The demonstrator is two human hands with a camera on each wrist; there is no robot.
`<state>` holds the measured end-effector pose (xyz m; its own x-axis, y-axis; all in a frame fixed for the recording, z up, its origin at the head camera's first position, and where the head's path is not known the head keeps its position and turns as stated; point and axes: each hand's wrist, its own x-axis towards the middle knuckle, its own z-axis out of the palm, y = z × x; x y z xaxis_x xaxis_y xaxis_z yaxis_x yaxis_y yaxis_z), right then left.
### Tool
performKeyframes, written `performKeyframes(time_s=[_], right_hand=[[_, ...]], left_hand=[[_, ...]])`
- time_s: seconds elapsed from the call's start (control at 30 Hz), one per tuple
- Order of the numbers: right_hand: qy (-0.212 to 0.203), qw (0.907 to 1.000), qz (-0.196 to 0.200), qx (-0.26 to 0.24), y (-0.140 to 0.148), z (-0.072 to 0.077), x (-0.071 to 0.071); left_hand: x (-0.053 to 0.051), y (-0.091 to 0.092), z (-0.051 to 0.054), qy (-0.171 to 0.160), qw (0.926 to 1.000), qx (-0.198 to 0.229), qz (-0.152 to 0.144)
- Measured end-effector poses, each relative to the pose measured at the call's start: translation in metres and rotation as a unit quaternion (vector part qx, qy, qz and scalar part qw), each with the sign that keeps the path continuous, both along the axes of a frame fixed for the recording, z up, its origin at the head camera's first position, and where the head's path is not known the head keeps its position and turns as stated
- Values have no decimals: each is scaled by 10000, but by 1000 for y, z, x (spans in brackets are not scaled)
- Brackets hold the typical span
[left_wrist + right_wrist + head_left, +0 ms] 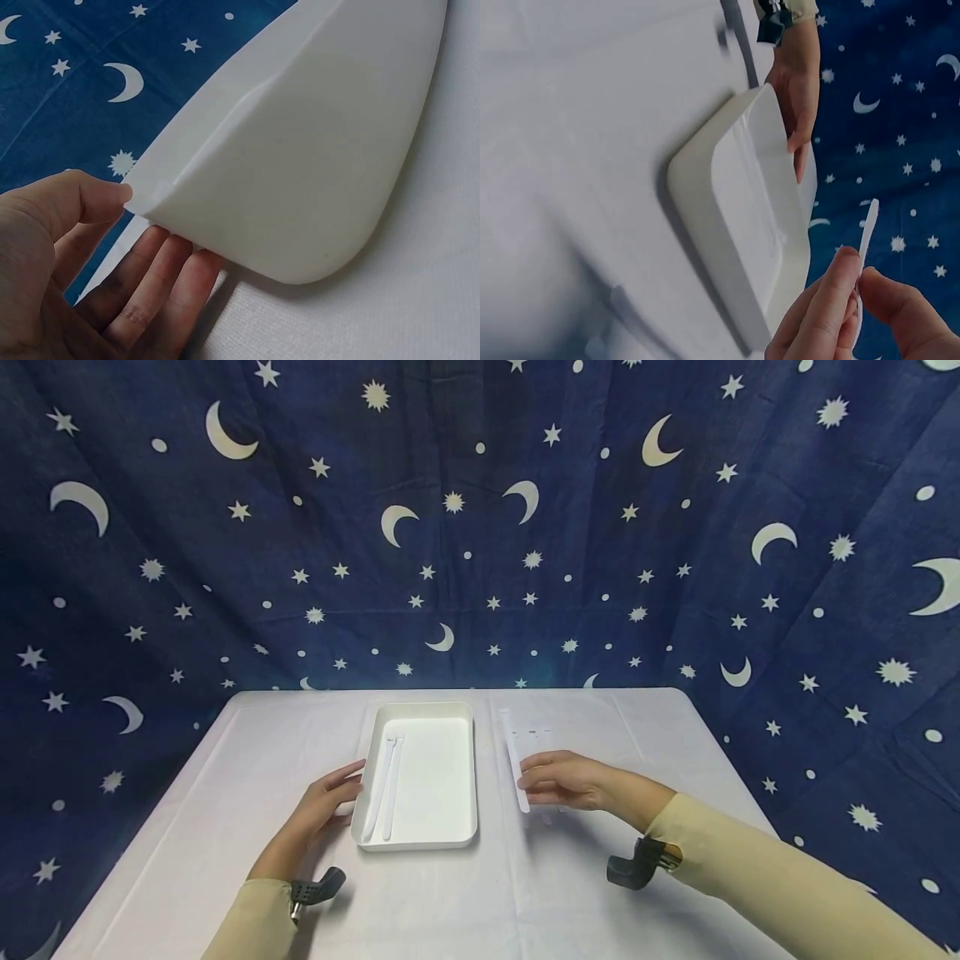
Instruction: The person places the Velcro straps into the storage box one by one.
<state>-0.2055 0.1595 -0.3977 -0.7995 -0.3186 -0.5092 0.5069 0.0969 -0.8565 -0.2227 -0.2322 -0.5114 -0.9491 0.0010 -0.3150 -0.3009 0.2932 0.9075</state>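
Right hand (570, 781) pinches a slim white stick (515, 760), perhaps a toothbrush, over the worktop (450, 910), just right of a shallow white tray (438, 777) in the head view; so thin a handle could twist or slip if the pinch loosens. Two similar sticks (379, 789) lie side by side in the tray, their heads too small to identify. Further pale pieces (532, 739) are partly covered by the right hand and fade into the worktop's white. Left-wrist view: the left hand (112, 296) touches the tray's edge with thumb and loosely bent fingers; uneven pressure could slide or tilt it. The tray's contents are hidden. Right-wrist view: fingers hide part of the held stick, and the near worktop blurs.
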Motion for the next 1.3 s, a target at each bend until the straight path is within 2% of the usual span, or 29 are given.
performKeyframes(time_s=[0.47,0.67,0.9,1.3], right_hand=[[-80,9999,113,25,-35,-2,-6],[-86,9997,127,173,-51,-6,-10],[14,9998,196,75,-68,-12,-13],[2,9997,258,40,-102,-36,-23]], left_hand=[[1,1,-1,16,10000,55,-42],[0,0,-2,32,10000,23,-14],[-1,-1,-3,42,10000,48,10],[-1,-1,-6,97,9998,132,58]])
